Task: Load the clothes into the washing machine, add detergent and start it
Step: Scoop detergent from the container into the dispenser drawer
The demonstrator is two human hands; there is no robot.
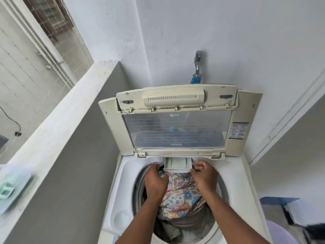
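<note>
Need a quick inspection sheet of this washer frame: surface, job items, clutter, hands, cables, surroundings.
Surface: washing machine top, white, lid folded up against the wall.
Job's things: floral cloth and grey clothes in the drum; detergent drawer pulled out at the back rim, contents cannot tell.
Clutter: pale green plastic item on the ledge, blurred.
Hands: left hand and right hand at either side of the drawer, fingers curled; actual grip cannot tell.
Cables: dark cord with plug hanging at far left.
Surroundings: tap on the wall above the machine; window at left; lilac tub at lower right.
</note>
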